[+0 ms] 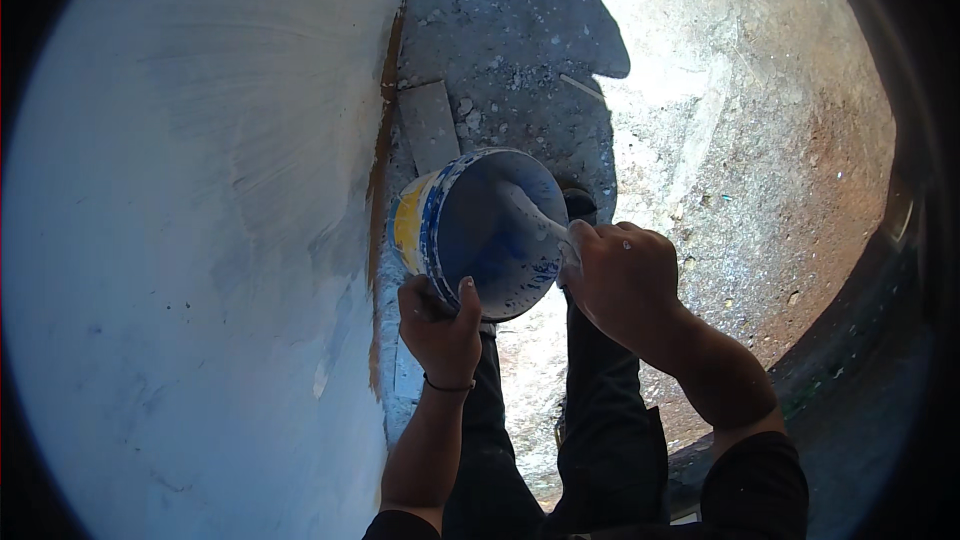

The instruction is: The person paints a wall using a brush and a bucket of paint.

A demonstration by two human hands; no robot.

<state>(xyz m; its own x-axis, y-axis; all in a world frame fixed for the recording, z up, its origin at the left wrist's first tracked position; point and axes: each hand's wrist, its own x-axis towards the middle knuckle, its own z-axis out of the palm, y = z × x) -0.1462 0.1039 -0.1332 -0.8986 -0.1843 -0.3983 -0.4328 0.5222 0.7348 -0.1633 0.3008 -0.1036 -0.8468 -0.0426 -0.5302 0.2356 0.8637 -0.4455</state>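
Observation:
A paint bucket with a white, blue and yellow outside is tipped so that its mouth faces me. Grey-white material coats its inside, with blue specks near the lower right rim. My left hand grips the bucket's near rim, thumb over the edge. At the opposite side of the rim, my right hand is closed around a whitish, coated tool that reaches into the bucket. The tool's far end is blurred against the pale contents, so its exact kind cannot be made out.
A pale wall rises close on my left, with a brown strip along its foot. A flat board piece and rubble lie on the floor beyond the bucket. A thin stick lies farther right. My legs are beneath the bucket.

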